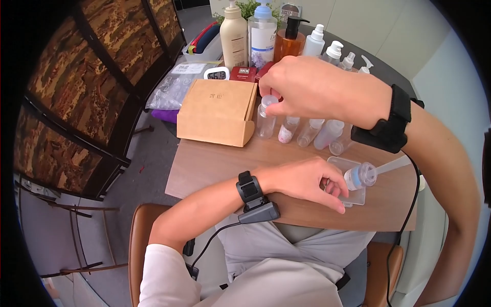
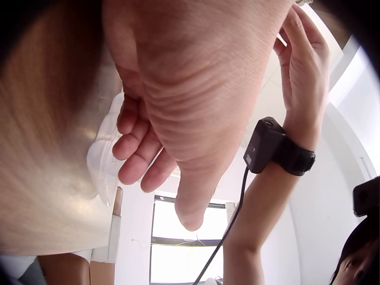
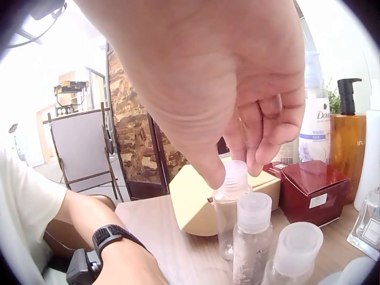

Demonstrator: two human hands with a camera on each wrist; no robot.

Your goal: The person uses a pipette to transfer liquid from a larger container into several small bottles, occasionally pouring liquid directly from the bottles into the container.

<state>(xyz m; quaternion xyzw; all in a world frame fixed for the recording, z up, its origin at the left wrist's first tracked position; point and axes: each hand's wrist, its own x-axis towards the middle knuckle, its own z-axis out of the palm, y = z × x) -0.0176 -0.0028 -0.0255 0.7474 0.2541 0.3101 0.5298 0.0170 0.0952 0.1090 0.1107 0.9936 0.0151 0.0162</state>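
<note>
At the left end of a row of small bottles, my right hand (image 1: pixel 312 87) reaches down to a clear bottle (image 1: pixel 265 127). Its thumb and fingers pinch the translucent cap (image 3: pixel 236 173) from both sides, and the bottle stands upright on the table. My left hand (image 1: pixel 309 179) is held low over the table's near part with nothing in it, its fingers loosely bent. Just beyond its fingertips is a shallow clear tray (image 1: pixel 356 198). A small clear bottle with a blue-and-white label (image 1: pixel 353 179) overlaps the tray, and a translucent tapered piece (image 1: pixel 394 165) extends from its right.
Left of the gripped bottle lies a cardboard box (image 1: pixel 217 110). Further small bottles, one with pink contents (image 1: pixel 285 134), continue the row rightward. Behind stand a digital timer (image 1: pixel 216 73), a dark red box (image 3: pixel 312 187) and tall pump bottles (image 1: pixel 263 41). A black cable (image 1: pixel 409 215) hangs at the right.
</note>
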